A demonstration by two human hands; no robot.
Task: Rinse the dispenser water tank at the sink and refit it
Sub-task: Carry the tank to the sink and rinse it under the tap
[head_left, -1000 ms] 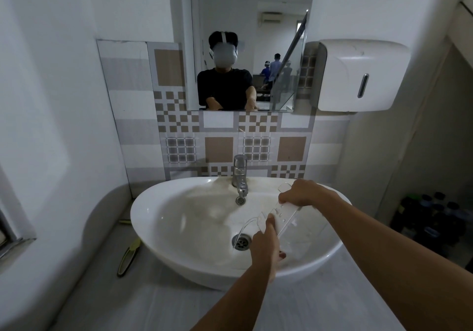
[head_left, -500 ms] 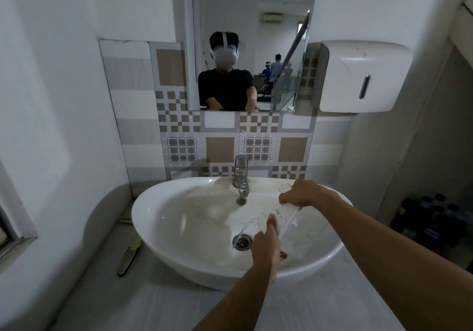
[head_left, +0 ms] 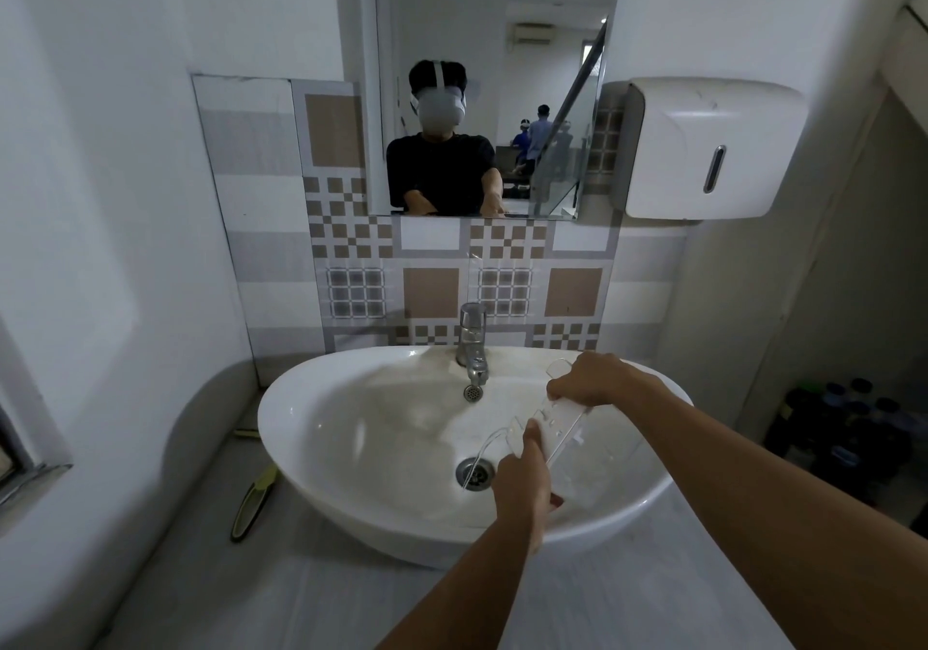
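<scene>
Fingers (head_left: 562, 391) of right hand (head_left: 595, 379) wrapped round upper end of clear plastic rectangular water tank (head_left: 565, 421); left hand (head_left: 522, 481) clasps its lower end. Tank tilted over white oval ceramic sink (head_left: 351, 489), right of chrome tap (head_left: 472, 348), above drain (head_left: 473, 471).

The water tank (head_left: 577, 443) is a clear plastic container, see-through enough that the white sink (head_left: 351, 458) shows through its walls. It is held tilted over the right half of the basin, its far end raised toward the rim and its near end lower, close to the drain (head_left: 474, 472). A flat white strip runs along its upper edge. A thin stream of water arcs from its lower left corner down to the drain. The tap (head_left: 472, 348) stands behind it, apart from the tank.
</scene>
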